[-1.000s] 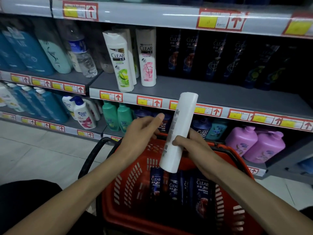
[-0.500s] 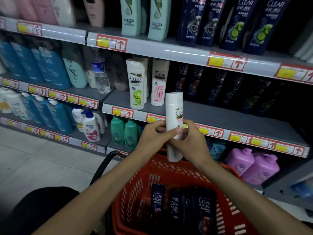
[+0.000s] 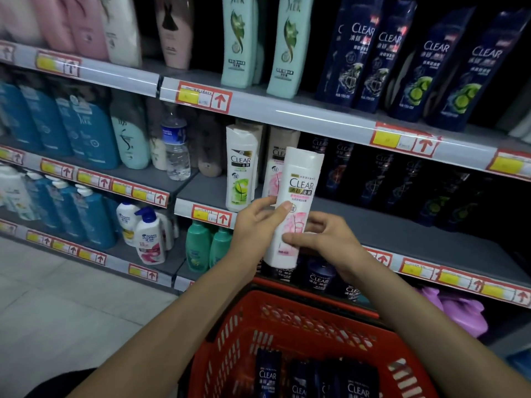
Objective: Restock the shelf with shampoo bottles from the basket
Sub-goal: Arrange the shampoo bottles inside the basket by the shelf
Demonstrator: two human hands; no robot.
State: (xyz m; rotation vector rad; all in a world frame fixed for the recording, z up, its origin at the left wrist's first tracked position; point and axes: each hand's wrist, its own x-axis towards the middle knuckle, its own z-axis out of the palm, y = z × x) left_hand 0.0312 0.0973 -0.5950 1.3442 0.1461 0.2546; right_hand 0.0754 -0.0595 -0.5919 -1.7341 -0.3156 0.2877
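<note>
Nearly upright, a white-and-pink shampoo bottle (image 3: pixel 298 193) sits in both hands.
Left hand (image 3: pixel 255 225) pinches its middle, right hand (image 3: pixel 324 239) grips lower down; its top rises above both grips, red basket (image 3: pixel 287 320) beneath them.

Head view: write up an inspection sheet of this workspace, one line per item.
Surface: grey middle shelf, its front part bare.
Job's things: white-and-pink CLEAR bottle held roughly upright in front of the shelf, not yet set down; dark CLEAR bottles lie in the red basket.
Clutter: clear water bottle standing among the shampoos further left.
Grippers: left hand and right hand both hold the white-and-pink bottle, fingers curled on it.
Cables: nothing seen.
Surroundings: price tags on the shelf edges; pale floor.
</note>
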